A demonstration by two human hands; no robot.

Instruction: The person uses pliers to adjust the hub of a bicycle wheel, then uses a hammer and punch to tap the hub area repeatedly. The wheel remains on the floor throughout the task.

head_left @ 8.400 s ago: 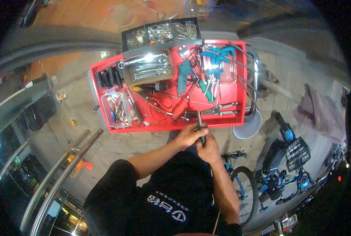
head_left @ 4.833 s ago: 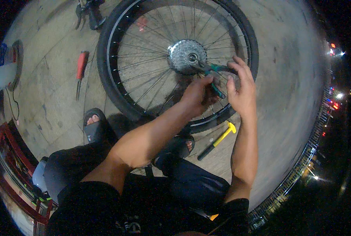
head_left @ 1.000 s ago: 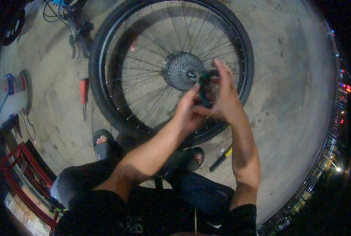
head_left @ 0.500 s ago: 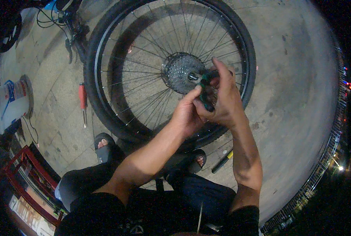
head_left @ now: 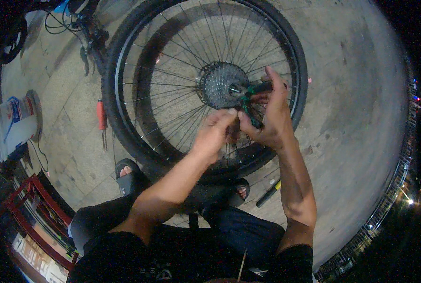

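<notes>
Both hands, left hand point(head_left: 215, 134) and right hand point(head_left: 269, 118), gripped a green-handled tool point(head_left: 250, 99) at the wheel's cassette point(head_left: 220, 85).

Outdoor bike repair spot: paved ground point(head_left: 361, 118), bicycle wheel point(head_left: 144, 141), screwdriver point(head_left: 101, 120).

green-handled tool point(head_left: 252, 101): mostly hidden by right hand point(head_left: 271, 120)
hammer point(head_left: 268, 193): head hidden behind tyre
red cart point(head_left: 31, 212): cut off by picture edge

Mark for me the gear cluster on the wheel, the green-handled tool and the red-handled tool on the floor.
gear cluster point(head_left: 221, 84), head view, on its toothed face.
green-handled tool point(head_left: 254, 88), head view, on its green grip.
red-handled tool point(head_left: 101, 114), head view, on its red handle.
</notes>
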